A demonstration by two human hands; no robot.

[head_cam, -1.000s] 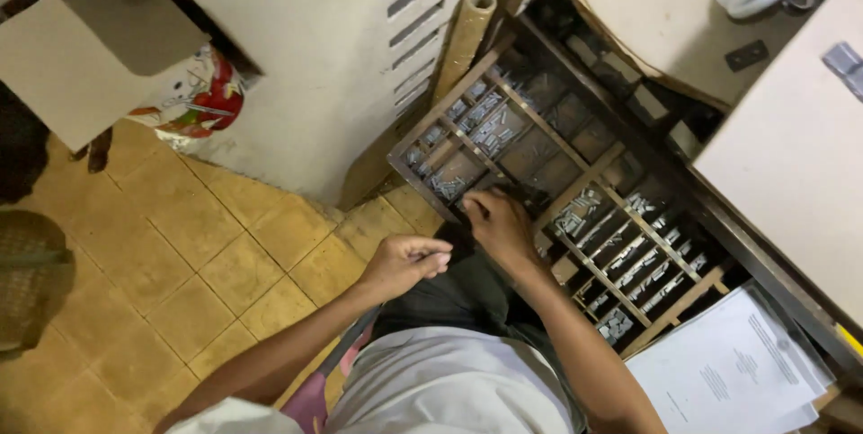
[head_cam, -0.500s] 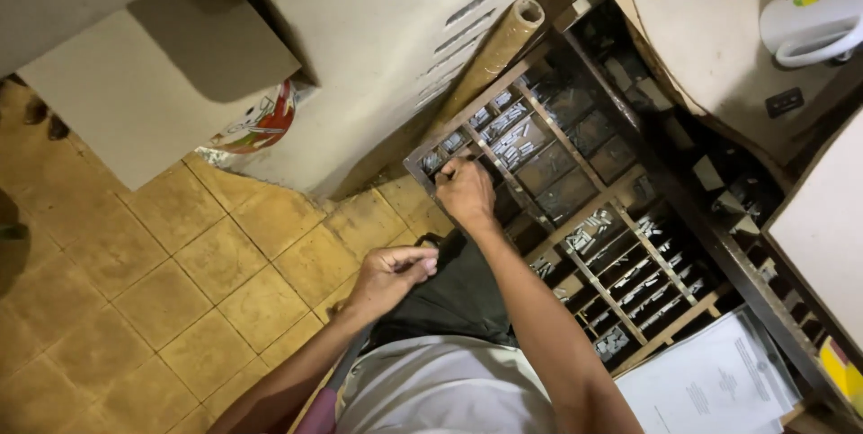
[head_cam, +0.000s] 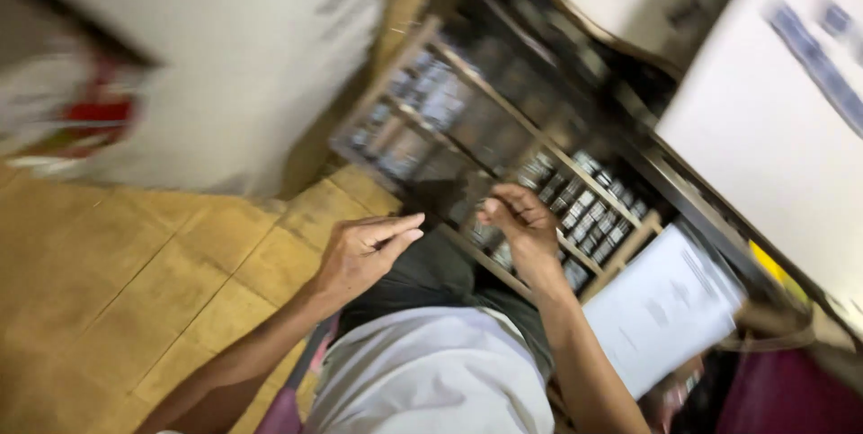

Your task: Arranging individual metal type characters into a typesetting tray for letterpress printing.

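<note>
My right hand has pulled back toward me since the earlier frame, fingers pinched together over the tray at 12 o'clock; contents unclear. Left hand half-curled, empty. The metal pieces look small, heavy, slippery: pinch their sides.

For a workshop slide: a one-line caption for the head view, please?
Right hand reaches into a compartmented wooden tray of small metal pieces; left hand hovers beside it.

A shallow wooden tray split by slats into many small compartments, tilted, holding rows of small grey metal blocks, blurred in view
</note>
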